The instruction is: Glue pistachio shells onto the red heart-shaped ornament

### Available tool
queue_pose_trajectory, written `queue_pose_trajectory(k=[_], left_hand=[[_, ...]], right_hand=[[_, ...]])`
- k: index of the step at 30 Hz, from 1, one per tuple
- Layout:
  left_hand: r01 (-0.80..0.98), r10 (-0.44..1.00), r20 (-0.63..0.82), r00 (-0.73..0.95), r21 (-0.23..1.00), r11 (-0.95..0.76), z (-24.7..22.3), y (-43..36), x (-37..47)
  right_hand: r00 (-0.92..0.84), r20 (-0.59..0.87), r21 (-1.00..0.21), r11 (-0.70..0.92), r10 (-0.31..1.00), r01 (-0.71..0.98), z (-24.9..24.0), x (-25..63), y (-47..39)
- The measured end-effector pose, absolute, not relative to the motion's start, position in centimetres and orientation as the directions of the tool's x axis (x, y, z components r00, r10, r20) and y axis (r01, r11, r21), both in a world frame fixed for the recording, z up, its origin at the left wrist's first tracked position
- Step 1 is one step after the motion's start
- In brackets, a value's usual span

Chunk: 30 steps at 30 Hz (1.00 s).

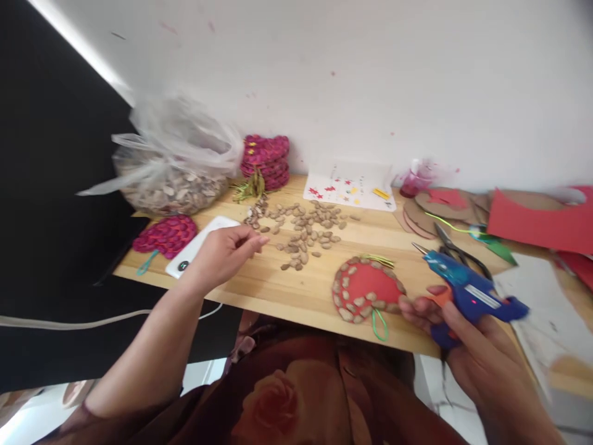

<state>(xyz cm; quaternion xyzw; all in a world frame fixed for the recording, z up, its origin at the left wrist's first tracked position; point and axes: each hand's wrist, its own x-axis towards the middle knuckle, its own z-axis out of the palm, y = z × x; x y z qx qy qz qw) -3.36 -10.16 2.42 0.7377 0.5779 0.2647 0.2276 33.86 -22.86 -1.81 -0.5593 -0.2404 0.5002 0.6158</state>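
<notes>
My right hand [482, 346] is wrapped around a blue glue gun [477, 293], its metal nozzle pointing up and left. A finger lies at the orange trigger. By its fingertips lies a red round piece [373, 281] edged with small tan shells, with a green loop [380, 326] at its front. My left hand [229, 250] is closed above the table's left part, thumb and fingertips pinched together. Whatever may be between them is too small to make out. Just right of it, loose tan shells [308, 232], like pistachio shells, are scattered on the wooden table [259, 284].
A white power bank [204, 244] and a purple woven piece [169, 236] lie at left, before a plastic bag of shells [178, 185]. Similar woven pieces [265, 162] are stacked at the back. Scissors [458, 250], red sheets [537, 222] and a marked paper [349, 185] lie farther right.
</notes>
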Motion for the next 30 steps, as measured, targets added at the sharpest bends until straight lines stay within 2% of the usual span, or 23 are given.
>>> queue_pose_trajectory(k=[4, 10, 17, 20, 22, 24, 26, 30], left_hand=[[0.715, 0.966, 0.166, 0.196, 0.650, -0.257, 1.7, -10.4, -2.3], [0.680, 0.972, 0.157, 0.176, 0.695, -0.235, 1.3, -10.2, -1.5], [0.700, 0.964, 0.195, 0.180, 0.664, -0.265, 1.4, -10.4, -0.8], [0.629, 0.899, 0.266, 0.348, 0.645, -0.434, 1.3, -11.2, 1.9], [0.535, 0.786, 0.330, 0.522, 0.591, -0.603, 1.1, -11.8, 4.5], [0.467, 0.686, 0.370, 0.627, 0.527, -0.710, 0.9, -12.3, 7.2], [0.452, 0.629, 0.340, 0.699, 0.472, -0.757, 0.8, -12.7, 9.6], [0.491, 0.605, 0.200, 0.771, 0.417, -0.764, 0.8, -12.8, 12.5]], right_hand=[[0.329, -0.212, -0.943, -0.104, 0.920, -0.316, -0.8, 33.1, -22.7], [0.345, -0.251, -0.923, -0.115, 0.905, -0.368, -0.8, 32.8, -22.3], [0.362, -0.236, -0.927, -0.098, 0.902, -0.362, -1.2, 32.9, -22.3], [0.351, -0.203, -0.934, -0.074, 0.914, -0.349, -1.4, 32.8, -22.4], [0.344, -0.184, -0.938, -0.060, 0.921, -0.341, -1.6, 32.7, -22.5], [0.338, -0.167, -0.943, -0.050, 0.926, -0.328, -1.8, 32.7, -22.5], [0.328, -0.149, -0.949, -0.042, 0.933, -0.312, -2.0, 32.7, -22.6], [0.308, -0.126, -0.956, -0.033, 0.943, -0.292, -2.1, 32.8, -22.7]])
